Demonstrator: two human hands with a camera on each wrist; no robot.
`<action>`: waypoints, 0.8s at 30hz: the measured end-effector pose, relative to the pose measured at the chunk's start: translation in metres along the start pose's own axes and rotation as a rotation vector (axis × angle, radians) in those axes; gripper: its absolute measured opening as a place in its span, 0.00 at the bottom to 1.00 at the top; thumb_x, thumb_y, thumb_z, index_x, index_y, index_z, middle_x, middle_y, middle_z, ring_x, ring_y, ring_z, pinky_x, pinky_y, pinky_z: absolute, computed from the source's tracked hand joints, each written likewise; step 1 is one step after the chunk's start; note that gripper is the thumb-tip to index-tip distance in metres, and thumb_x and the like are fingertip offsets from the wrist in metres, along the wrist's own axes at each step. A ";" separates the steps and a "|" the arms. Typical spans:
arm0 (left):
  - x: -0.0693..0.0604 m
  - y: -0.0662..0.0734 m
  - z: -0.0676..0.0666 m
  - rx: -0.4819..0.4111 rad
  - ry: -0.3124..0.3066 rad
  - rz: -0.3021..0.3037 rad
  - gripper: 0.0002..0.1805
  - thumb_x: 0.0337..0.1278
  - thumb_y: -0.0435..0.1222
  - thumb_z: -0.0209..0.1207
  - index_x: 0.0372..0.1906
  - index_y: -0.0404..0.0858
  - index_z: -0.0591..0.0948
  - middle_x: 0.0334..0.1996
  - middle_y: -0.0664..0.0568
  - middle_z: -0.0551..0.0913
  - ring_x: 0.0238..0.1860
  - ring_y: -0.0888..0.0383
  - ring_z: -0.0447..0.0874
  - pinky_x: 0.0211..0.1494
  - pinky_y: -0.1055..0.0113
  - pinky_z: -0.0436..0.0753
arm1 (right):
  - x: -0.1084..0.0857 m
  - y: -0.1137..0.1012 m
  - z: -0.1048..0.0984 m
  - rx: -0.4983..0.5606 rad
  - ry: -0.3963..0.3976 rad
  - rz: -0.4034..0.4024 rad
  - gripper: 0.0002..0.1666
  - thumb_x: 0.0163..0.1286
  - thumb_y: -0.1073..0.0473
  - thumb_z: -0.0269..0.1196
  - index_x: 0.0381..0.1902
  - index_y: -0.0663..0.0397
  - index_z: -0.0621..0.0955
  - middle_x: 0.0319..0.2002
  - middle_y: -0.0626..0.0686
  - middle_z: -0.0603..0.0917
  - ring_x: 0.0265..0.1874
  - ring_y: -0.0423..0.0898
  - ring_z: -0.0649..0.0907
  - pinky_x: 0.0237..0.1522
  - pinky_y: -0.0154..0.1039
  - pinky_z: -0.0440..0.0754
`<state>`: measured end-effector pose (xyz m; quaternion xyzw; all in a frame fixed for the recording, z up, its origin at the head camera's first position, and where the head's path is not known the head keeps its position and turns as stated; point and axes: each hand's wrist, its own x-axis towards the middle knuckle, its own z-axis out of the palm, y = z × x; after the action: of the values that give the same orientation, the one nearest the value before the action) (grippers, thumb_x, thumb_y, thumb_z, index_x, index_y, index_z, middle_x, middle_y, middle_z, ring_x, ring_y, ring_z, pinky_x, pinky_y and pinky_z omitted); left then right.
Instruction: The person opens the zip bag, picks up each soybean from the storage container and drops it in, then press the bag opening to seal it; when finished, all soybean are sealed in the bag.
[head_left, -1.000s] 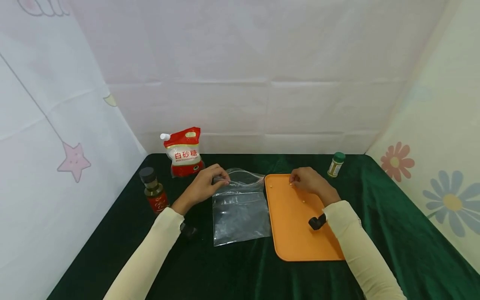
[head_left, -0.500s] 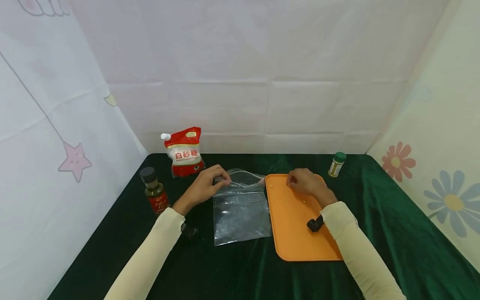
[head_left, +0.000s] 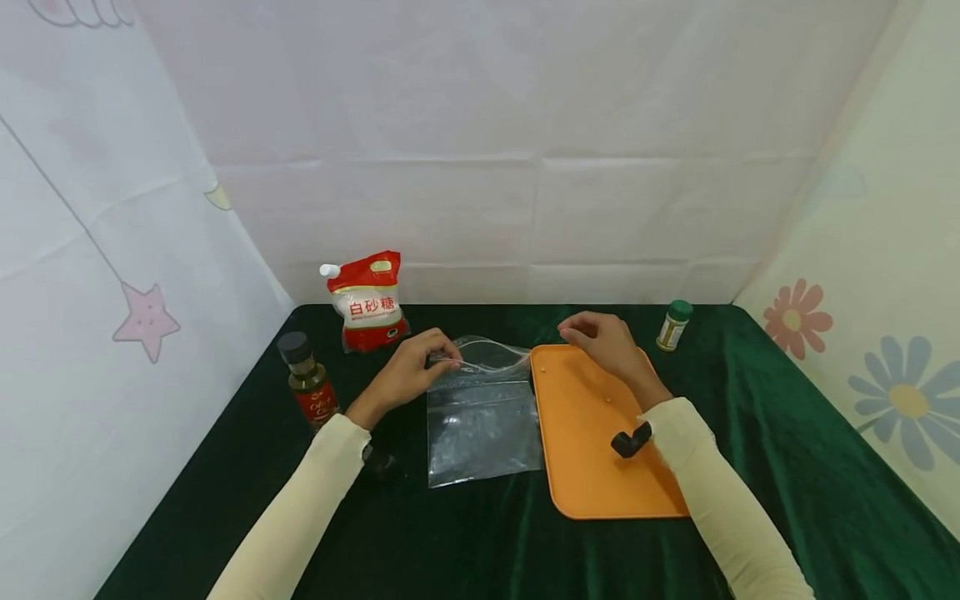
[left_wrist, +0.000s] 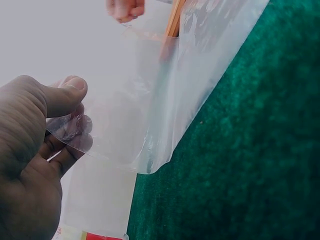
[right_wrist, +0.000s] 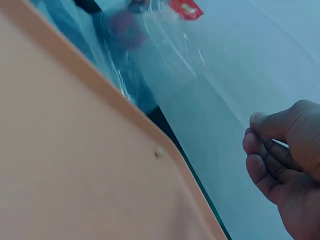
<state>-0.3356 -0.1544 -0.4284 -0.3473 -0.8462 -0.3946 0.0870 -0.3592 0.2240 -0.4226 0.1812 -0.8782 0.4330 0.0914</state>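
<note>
A clear zip bag (head_left: 483, 433) lies on the dark green cloth, its zip edge parted into a loop. My left hand (head_left: 420, 362) pinches the left end of that edge; the thumb (left_wrist: 70, 94) lies over the film in the left wrist view. To the bag's right is an orange tray (head_left: 592, 492). One small yellow kernel (right_wrist: 158, 152) sits near its far-left corner, and another kernel (head_left: 608, 400) lies farther right. Over the tray's far edge hovers my right hand (head_left: 600, 342), thumb and forefinger pinched together. Whatever is between those tips is hidden by the fingers.
A red and white sugar pouch (head_left: 367, 304) with a white cap stands at the back left. Closer in is a dark-capped bottle (head_left: 309, 379) with a red label. Behind the tray, on the right, stands a small green-capped jar (head_left: 673, 325).
My right hand has risen from the tray and moved slightly left, away from me. The kernel under its fingertips a second ago is gone from that spot. My left hand stays on the bag.
</note>
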 end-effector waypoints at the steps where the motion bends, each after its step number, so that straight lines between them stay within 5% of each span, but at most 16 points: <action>1: 0.000 0.000 0.000 0.000 0.000 0.002 0.05 0.64 0.37 0.66 0.41 0.50 0.83 0.43 0.62 0.78 0.46 0.61 0.77 0.55 0.59 0.79 | 0.000 -0.003 0.002 0.049 0.003 -0.010 0.15 0.72 0.44 0.63 0.48 0.43 0.85 0.44 0.46 0.86 0.43 0.45 0.84 0.46 0.49 0.84; 10: 0.000 -0.001 0.000 0.003 -0.001 0.016 0.05 0.65 0.37 0.65 0.42 0.49 0.82 0.43 0.61 0.78 0.46 0.61 0.77 0.54 0.59 0.79 | 0.001 -0.026 0.023 0.389 0.031 -0.043 0.19 0.70 0.46 0.66 0.51 0.52 0.85 0.46 0.53 0.86 0.46 0.56 0.83 0.49 0.41 0.83; 18: 0.000 -0.003 0.000 -0.004 -0.002 0.019 0.05 0.65 0.37 0.65 0.42 0.49 0.82 0.43 0.61 0.78 0.46 0.61 0.77 0.55 0.58 0.79 | -0.001 -0.044 0.044 0.379 -0.058 -0.134 0.15 0.74 0.57 0.63 0.52 0.61 0.84 0.46 0.55 0.86 0.42 0.59 0.83 0.40 0.36 0.82; 24: 0.000 -0.004 0.001 0.001 -0.003 0.009 0.05 0.65 0.38 0.65 0.42 0.51 0.82 0.43 0.62 0.78 0.47 0.61 0.77 0.57 0.57 0.78 | -0.006 -0.049 0.052 0.290 -0.086 -0.174 0.12 0.73 0.51 0.64 0.50 0.46 0.85 0.42 0.50 0.86 0.33 0.53 0.80 0.28 0.35 0.75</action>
<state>-0.3378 -0.1553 -0.4319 -0.3518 -0.8449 -0.3933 0.0879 -0.3346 0.1563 -0.4205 0.2860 -0.7907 0.5375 0.0637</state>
